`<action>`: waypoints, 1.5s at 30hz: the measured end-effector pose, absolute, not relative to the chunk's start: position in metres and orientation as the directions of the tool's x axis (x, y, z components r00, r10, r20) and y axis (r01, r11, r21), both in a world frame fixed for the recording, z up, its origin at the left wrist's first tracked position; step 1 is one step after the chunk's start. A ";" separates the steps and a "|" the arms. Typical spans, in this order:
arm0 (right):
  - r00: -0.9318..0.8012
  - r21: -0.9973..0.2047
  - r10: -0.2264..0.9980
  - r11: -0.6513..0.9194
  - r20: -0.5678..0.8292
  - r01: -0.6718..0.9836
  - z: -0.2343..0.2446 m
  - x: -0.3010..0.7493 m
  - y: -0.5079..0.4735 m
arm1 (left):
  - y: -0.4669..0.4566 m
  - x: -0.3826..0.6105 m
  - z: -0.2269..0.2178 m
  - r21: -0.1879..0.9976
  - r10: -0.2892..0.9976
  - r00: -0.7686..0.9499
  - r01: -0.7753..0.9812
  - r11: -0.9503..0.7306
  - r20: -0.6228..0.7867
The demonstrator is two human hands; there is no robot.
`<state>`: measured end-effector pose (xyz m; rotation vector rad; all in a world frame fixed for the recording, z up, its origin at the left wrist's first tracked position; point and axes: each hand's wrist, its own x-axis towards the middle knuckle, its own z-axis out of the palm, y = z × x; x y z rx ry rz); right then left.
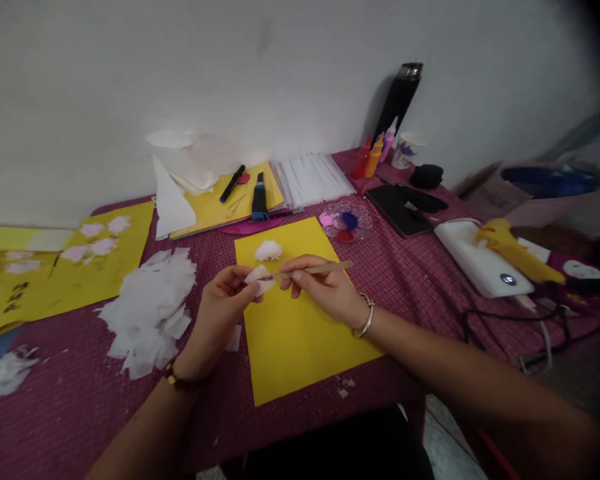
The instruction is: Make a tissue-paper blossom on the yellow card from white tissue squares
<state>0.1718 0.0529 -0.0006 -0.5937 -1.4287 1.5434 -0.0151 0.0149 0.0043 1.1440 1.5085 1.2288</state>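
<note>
Between the fingers of my left hand (225,300) is a small square of white tissue paper (260,280). My right hand (320,283) grips a thin, light-coloured paintbrush (337,266), its tip touching or very close to the tissue square. Both hands are above a yellow sheet of paper (300,347). On that sheet, just beyond my hands, sits a fluffy white paper tuft (269,251). Left of my left hand lies a heap of white tissue squares (150,307). A clear palette (350,223) with pink, blue and red paint stands beyond the sheet's right corner.
Yellow sheets with pale pink flowers (103,247) lie at the left. A utility knife (260,197) and a black marker (233,184) rest at the back. Paint bottles (374,157), a black flask (399,100), a phone (397,210) and a white power bank (480,257) are on the right.
</note>
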 end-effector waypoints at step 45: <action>-0.507 -0.710 0.817 -0.527 -0.273 -0.467 -0.012 0.164 0.051 | -0.003 -0.019 -0.008 0.357 0.688 0.263 0.700 -0.618 0.676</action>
